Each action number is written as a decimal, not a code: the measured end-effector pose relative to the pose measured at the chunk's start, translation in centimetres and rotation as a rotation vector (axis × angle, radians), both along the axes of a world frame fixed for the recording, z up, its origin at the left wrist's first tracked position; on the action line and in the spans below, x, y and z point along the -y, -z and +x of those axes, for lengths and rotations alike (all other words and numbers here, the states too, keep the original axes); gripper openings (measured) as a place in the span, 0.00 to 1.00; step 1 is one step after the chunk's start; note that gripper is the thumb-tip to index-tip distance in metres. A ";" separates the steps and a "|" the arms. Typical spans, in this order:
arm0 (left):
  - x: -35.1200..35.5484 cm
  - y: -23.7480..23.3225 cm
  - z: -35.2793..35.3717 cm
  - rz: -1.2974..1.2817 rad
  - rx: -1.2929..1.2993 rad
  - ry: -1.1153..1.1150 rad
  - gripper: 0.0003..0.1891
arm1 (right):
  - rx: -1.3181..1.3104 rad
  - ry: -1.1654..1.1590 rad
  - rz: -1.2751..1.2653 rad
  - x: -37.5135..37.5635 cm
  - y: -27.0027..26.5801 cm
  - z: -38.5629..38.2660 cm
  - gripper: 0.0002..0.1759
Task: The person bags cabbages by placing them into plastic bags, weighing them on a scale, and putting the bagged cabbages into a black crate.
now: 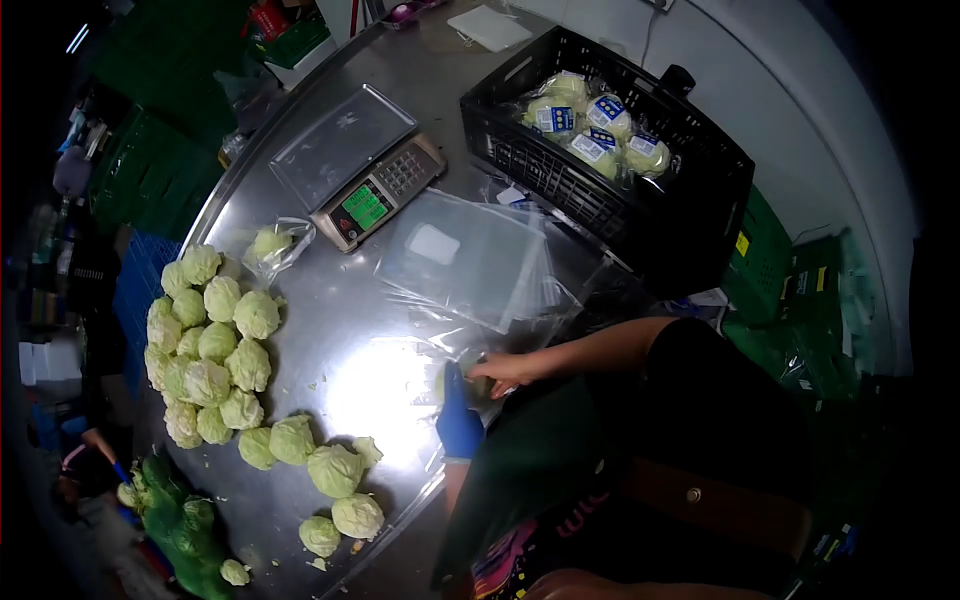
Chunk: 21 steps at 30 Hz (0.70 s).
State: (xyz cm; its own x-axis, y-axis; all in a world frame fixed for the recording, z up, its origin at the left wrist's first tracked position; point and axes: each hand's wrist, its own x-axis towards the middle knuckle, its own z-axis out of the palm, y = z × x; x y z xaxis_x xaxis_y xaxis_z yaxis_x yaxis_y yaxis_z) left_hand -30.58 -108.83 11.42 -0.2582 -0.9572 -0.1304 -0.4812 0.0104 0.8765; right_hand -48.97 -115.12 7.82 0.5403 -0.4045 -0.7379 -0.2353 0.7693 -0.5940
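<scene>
My left hand (458, 415), in a blue glove, is seen edge-on with its fingers together against a clear plastic bag (440, 372). Bare and with bent fingers, my right hand (503, 371) pinches the bag from the other side. Something pale green shows dimly between the hands; glare blurs its outline. Above them lies a stack of flat clear bags (470, 265) with a white label sheet (434, 244) on it. Loose cabbages (218, 342) are grouped on the left of the metal table, and more (335, 470) lie nearer the front edge.
A scale (380, 190) with a lit green display stands beyond the bags. One bagged cabbage (272, 242) lies beside it. A black crate (600, 200) holds several labelled, wrapped cabbages. A co-worker's arm (105, 452) and green netting (180, 530) appear at lower left.
</scene>
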 end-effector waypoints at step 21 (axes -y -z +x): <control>-10.6 -6.8 4.6 -0.453 0.197 -0.306 0.22 | -0.551 -0.653 -1.436 -6.9 -9.1 -5.2 0.15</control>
